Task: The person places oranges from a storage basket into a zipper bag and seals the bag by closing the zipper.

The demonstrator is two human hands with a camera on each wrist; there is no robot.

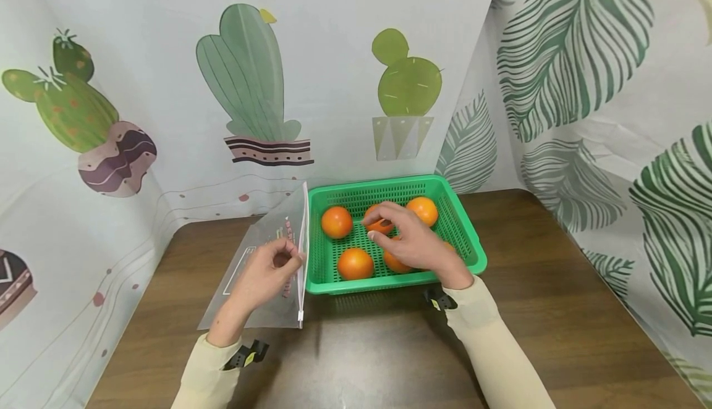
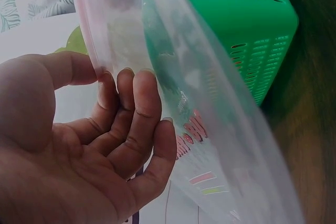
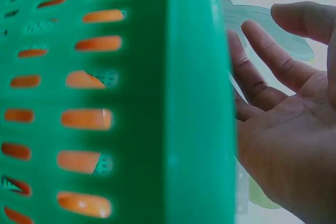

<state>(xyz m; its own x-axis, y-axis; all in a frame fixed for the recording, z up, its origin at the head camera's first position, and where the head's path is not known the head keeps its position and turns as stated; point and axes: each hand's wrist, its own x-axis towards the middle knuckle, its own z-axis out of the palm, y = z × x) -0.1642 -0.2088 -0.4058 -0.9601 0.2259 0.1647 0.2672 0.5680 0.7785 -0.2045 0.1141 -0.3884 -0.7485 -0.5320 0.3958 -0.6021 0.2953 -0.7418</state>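
Observation:
My left hand pinches the edge of a clear zip bag near its pink-white zip strip, thumb against forefinger. In the left wrist view the bag hangs beside the curled fingers, red print on its film. My right hand is over the green basket, fingers spread and loosely bent with nothing between them. Below its fingertips lies an orange tomato-like fruit, partly hidden by the hand. Other such fruits sit around it: one at back left, one at front left, one at back right.
The basket stands on a brown wooden table, close to the wall cloth printed with cacti. A leaf-patterned cloth hangs on the right. The bag's white slider is at the near end of its zip.

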